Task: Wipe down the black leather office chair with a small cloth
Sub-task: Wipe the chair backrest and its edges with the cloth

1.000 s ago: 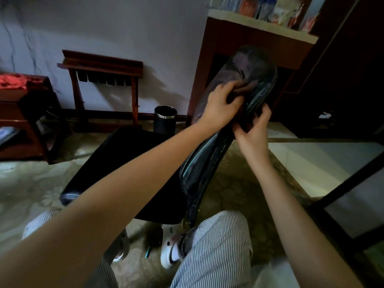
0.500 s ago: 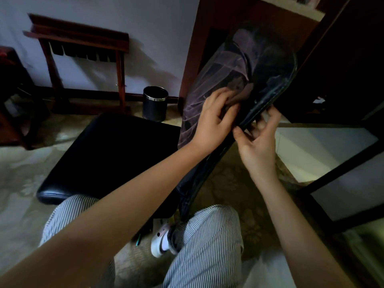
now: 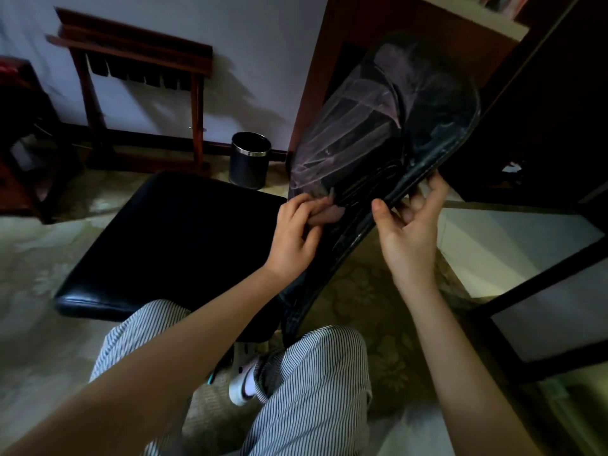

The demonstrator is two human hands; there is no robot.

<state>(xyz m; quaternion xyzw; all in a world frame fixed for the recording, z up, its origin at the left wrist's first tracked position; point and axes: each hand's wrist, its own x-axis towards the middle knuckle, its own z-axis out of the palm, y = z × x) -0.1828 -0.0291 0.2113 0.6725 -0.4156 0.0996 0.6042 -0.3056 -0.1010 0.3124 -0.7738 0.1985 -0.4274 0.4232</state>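
Against the front face of the black leather office chair's backrest [image 3: 427, 126], about halfway along, sits the small cloth [image 3: 333, 210], a pale pinkish scrap. That backrest leans back, its long axis running from low beside the person's knee up and to the right toward a dark wooden cabinet [image 3: 362, 24].

The left grip [image 3: 296, 232] curls its fingers over the cloth and pinches it to the leather. The right grip [image 3: 406, 232] clamps the backrest's near edge just beside it, thumb on the front and fingers wrapped behind, so the 2 grips sit close but apart with that edge between them.

Above the cloth a pale, sheer-looking patch spreads over the upper face; whether it is a film or a sheen I cannot tell.

By my reading, the wipe has to travel along the long axis. The left grip, being on the cloth, is the 1 to carry it, while the right braces the panel.

Left of and below the backrest lies the seat [image 3: 171, 238]. Beyond it a black waste bin [image 3: 250, 161] stands near the wall, beside a wooden rack [image 3: 138, 60]. Striped trousers [image 3: 312, 390] and a white shoe [image 3: 243, 386] show lowest.
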